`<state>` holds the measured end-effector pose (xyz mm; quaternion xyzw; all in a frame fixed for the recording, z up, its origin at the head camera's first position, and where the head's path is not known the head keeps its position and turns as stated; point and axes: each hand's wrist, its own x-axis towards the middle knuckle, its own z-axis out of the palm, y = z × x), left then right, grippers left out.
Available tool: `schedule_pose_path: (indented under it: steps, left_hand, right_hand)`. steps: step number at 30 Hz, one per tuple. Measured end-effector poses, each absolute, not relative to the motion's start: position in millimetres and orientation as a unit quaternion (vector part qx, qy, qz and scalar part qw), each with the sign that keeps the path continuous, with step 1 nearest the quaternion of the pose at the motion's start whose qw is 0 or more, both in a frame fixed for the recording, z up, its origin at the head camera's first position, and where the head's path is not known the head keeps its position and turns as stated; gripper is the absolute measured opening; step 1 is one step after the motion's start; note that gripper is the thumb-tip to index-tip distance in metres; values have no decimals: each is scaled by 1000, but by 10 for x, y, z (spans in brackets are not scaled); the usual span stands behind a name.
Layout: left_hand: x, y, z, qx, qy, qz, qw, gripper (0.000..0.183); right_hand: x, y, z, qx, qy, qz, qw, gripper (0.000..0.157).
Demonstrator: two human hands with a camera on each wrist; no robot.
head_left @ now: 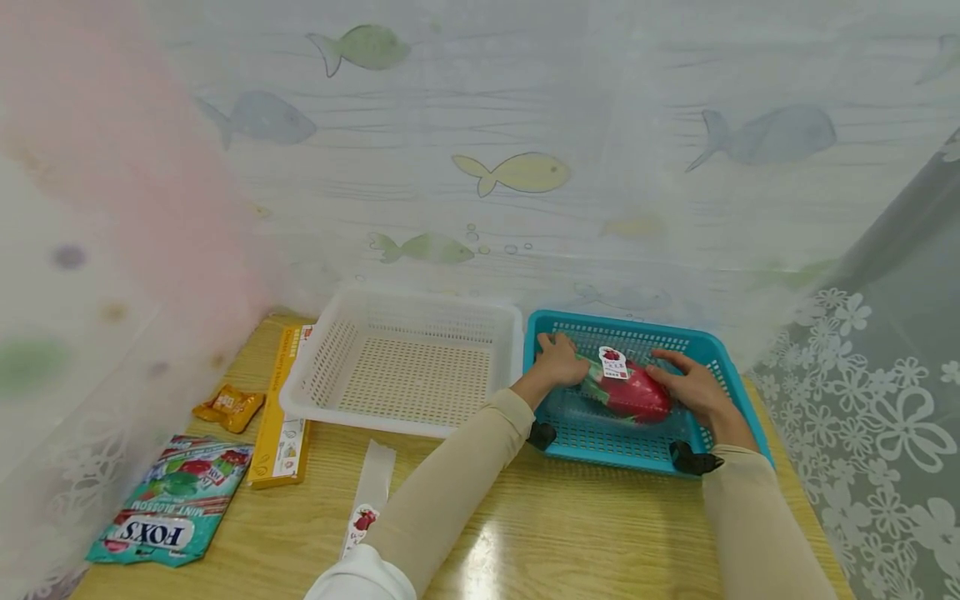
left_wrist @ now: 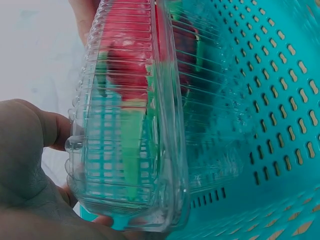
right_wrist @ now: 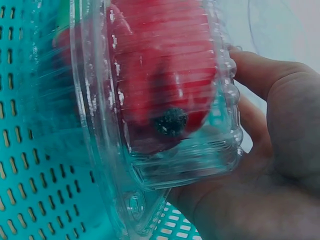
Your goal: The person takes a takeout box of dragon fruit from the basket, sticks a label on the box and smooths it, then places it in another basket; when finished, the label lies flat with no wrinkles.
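Note:
A clear plastic clamshell box (left_wrist: 172,145) with a red dragon fruit (head_left: 639,398) inside sits within the teal basket (head_left: 615,454). The fruit has green scales, and a white sticker (head_left: 612,363) is on the box. My left hand (head_left: 557,363) grips the box's left end, its thumb and fingers around the ribbed plastic in the left wrist view. At the opposite end, my right hand (head_left: 697,388) holds the box; the right wrist view shows thumb and fingers around that end, beside the fruit's dark tip. The box's underside is hidden in the head view.
A white basket (head_left: 405,425) stands left of the teal one. Farther left lie a long yellow box (head_left: 277,417), a small orange packet (head_left: 229,407) and a FOX'S sweets bag (head_left: 176,500). A clear strip with a sticker (head_left: 371,483) lies in front. Printed curtains surround the table.

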<state>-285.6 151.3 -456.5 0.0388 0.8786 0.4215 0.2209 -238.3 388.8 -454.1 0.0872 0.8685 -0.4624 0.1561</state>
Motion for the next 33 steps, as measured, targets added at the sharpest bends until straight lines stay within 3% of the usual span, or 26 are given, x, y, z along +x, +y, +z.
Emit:
schedule_pose_path:
  steps: [10,21,29,33]
  left_hand:
    - [-2869,1534,-4593,35,878,422,224,37]
    - [-2872,1559,-4582,6,881,416,226,73]
    - [-2874,1511,-4489,-2,882,426,199,76]
    - [-2893,1466,-4433,22,883,434,175,65]
  right_hand:
    - [-2393,3917,-4586,87,862,-472,163,75]
    - [-2420,3944,-4676,86,859,-480,157,77]
    - [-2473,3909,-4621,74,867,-465,164,75]
    - [-2494,3880,-4539,73,889,-421,166,74]
